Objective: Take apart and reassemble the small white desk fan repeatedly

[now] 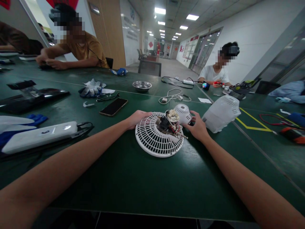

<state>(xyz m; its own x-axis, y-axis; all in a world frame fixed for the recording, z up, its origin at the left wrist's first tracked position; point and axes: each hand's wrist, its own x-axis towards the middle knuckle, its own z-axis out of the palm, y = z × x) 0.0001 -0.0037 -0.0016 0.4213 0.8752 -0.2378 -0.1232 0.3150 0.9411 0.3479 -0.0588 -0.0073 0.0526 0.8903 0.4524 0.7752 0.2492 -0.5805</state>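
A white round fan grille lies flat on the green table, with the bare fan motor and its wires standing on it. My left hand rests on the grille's far left rim, fingers curled over the edge. My right hand is at the motor's right side, fingers closed against a white domed motor cover. A larger white fan housing lies tilted just to the right.
A black phone, gloves, a steel bowl and white cables lie beyond. A white power strip is at the left. Two other people sit at the table's far left and far right.
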